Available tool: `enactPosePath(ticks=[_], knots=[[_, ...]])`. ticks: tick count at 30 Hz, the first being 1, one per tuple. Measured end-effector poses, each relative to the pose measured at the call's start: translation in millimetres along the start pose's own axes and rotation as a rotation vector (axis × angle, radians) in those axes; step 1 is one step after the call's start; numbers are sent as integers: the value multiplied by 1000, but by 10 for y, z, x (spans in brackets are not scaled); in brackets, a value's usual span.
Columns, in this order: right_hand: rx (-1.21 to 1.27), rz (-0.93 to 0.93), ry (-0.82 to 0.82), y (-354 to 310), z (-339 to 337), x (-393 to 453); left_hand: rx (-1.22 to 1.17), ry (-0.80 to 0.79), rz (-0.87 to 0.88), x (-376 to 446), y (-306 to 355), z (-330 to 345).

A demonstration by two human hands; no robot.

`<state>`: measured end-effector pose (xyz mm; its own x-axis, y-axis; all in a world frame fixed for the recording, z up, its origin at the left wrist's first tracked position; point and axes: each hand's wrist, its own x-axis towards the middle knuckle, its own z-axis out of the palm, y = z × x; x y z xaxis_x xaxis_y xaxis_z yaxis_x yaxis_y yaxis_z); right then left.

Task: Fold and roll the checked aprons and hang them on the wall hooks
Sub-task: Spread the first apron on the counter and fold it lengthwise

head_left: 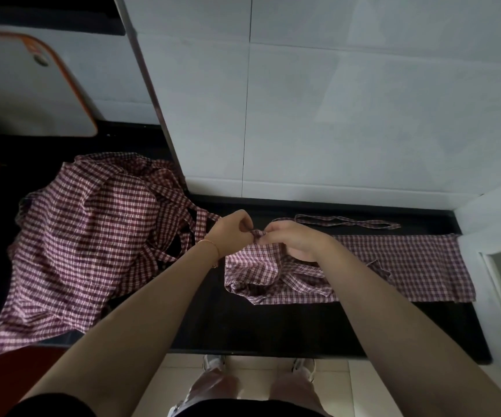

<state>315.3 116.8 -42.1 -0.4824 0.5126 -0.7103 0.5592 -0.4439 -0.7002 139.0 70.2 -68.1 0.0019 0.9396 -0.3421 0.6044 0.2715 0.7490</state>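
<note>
A loose heap of checked aprons point(86, 236) is lying on the dark tabletop point(273, 326) at the left of the frame. At centre, the left hand point(231, 233) and right hand point(291, 239) are meeting, their fingers pinching the bunched end of a folded checked apron point(393, 266), which is stretching flat towards the right edge, its strap point(348, 221) lying just above it

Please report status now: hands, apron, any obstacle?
Left hand and right hand both pinching folded apron at its left end. Loose strap behind. Apron pile left, clear of work.
</note>
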Motion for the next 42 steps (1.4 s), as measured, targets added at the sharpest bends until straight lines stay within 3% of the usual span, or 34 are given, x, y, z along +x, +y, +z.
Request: enactPosePath(ticks=[9, 12, 15, 18, 22, 28, 30, 32, 36, 42], knots=[[35, -37, -20, -50, 113, -28, -38, -26, 36, -60, 52, -81], [150, -31, 9, -103, 115, -87, -21, -13, 35, -73, 24, -94], [369, -82, 109, -97, 67, -103, -11, -9, 26, -85, 18, -91], [422, -105, 260, -97, 28, -89, -40, -1, -21, -72, 35, -77], [73, -138, 354, -89, -16, -110, -30, 34, -48, -34, 70, -57], [-771, 56, 88, -267, 62, -91, 23, -14, -29, -11, 119, -6], [-862, 74, 80, -317, 55, -107, 20, -5, -33, -6, 117, -7], [-708, 29, 108, -332, 21, -145, 13, 19, -44, 7, 93, -25], [-48, 109, -10, -255, -26, -147, -67, 55, -61, 32, 67, -49], [-289, 330, -12, -18, -113, -123, -81, 72, -32, 44, 81, 66]])
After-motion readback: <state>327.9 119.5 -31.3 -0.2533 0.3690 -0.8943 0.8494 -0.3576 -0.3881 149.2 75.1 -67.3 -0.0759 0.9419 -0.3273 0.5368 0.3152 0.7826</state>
